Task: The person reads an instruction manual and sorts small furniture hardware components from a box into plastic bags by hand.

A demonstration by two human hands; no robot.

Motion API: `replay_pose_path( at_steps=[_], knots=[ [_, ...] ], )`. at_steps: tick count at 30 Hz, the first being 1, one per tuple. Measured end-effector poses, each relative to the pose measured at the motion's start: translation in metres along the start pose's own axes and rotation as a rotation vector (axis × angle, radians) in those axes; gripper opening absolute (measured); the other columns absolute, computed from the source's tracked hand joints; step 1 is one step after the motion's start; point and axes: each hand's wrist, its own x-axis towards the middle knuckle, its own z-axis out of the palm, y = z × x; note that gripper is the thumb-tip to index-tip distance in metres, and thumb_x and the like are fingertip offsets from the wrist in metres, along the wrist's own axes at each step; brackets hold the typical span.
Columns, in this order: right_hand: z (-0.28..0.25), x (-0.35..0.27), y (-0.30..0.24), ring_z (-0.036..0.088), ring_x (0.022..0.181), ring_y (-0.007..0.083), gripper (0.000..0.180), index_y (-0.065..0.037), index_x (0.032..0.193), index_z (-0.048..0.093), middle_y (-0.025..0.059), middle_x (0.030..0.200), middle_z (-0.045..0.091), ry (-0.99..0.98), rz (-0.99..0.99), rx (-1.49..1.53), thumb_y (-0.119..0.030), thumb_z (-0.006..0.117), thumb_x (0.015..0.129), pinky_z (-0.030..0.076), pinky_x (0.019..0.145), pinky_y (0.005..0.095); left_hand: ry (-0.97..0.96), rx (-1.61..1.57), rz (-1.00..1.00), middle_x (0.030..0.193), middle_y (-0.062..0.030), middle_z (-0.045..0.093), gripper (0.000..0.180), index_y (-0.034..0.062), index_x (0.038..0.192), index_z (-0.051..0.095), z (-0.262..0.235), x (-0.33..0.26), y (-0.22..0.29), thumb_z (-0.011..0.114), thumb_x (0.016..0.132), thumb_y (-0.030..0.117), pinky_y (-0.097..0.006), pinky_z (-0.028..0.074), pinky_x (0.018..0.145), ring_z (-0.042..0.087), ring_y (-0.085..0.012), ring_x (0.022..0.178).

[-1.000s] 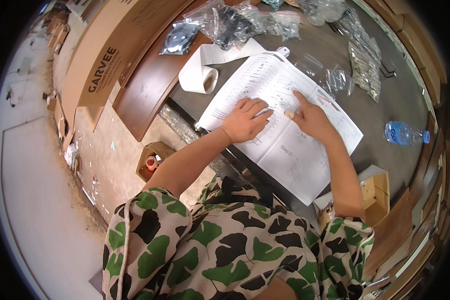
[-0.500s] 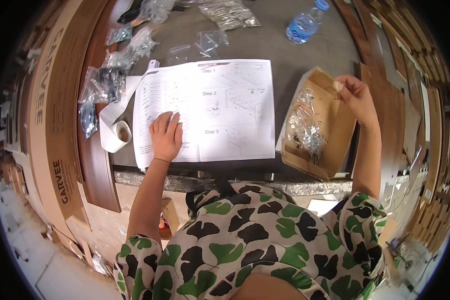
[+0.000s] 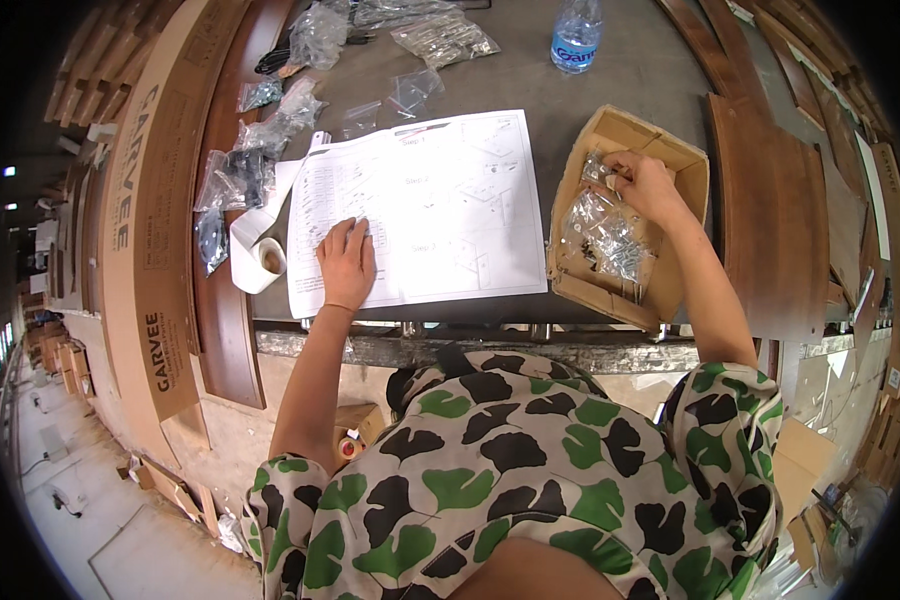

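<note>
My left hand lies flat with its fingers stretched out on the left page of an opened paper instruction booklet, printed with line drawings. To its right stands a shallow brown cardboard box. Inside the box are clear plastic bags of screws and small metal fittings. My right hand reaches into the far part of the box, thumb and fingers pinched together beside a clear bag. Something small and pale shows at the fingertips, too small to name.
Bags of hardware lie at the back and down the left side. A white tape roll sits left of the booklet. A water bottle stands at the back. Brown boards flank the right, and a long carton the left.
My right hand has moved from above the box's right rim leftward, down into the box. My left hand stays on the booklet. The whole view has shifted and tilted a little.
</note>
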Motion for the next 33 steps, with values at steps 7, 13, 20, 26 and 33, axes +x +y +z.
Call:
replay_pose_path(
  at_steps=[7,13,20,26,33],
  knots=[
    [0.003,-0.034,-0.002,0.061,0.081,0.0215,0.036,0.001,0.108,0.06,0.0124,0.09,0.063,-0.263,0.044,0.1,0.0,0.067,0.073,0.048,0.074,0.0317,0.047,-0.235,-0.105,0.124,-0.0156,0.051,0.034,0.0079,0.116,0.06,-0.018,-0.036,0.051,0.063,0.083,0.017,-0.043,0.031,0.098,0.046,-0.0328,0.113],
    [0.0,-0.05,0.011,0.061,0.094,0.0332,0.045,-0.002,0.112,0.057,0.0169,0.098,0.064,-0.277,0.131,0.074,-0.007,0.072,0.07,0.048,0.082,0.0387,0.058,-0.334,-0.148,0.119,-0.0133,0.056,0.024,0.0055,0.106,0.065,-0.024,-0.061,0.063,0.067,0.083,0.012,-0.038,0.04,0.094,0.05,-0.0312,0.111],
    [0.009,-0.081,-0.01,0.061,0.094,0.0323,0.039,-0.003,0.105,0.059,0.0171,0.098,0.064,-0.089,0.187,-0.162,-0.007,0.073,0.069,0.048,0.081,0.0386,0.071,-0.519,-0.154,0.115,-0.01,0.059,0.022,0.0077,0.104,0.066,-0.025,-0.063,0.048,0.067,0.083,0.011,-0.039,0.041,0.092,0.05,-0.0294,0.109],
    [0.022,-0.095,0.012,0.064,0.074,0.0235,0.018,0.0,0.088,0.065,0.0126,0.077,0.066,0.009,0.248,0.105,-0.007,0.071,0.072,0.049,0.068,0.0317,0.03,-0.561,-0.124,0.109,-0.0114,0.064,0.018,0.0041,0.098,0.069,-0.023,-0.067,0.041,0.069,0.081,0.01,-0.034,0.044,0.091,0.059,-0.0264,0.102],
    [-0.022,-0.098,0.019,0.054,0.067,0.0068,0.012,0.002,0.091,0.067,-0.0015,0.076,0.063,0.091,0.269,0.382,-0.007,0.061,0.084,0.044,0.064,0.0239,0.03,-0.639,-0.104,0.107,-0.0095,0.063,0.015,0.0051,0.094,0.07,-0.026,-0.072,0.035,0.069,0.08,0.007,-0.035,0.046,0.086,0.057,-0.0269,0.1]
  ],
)
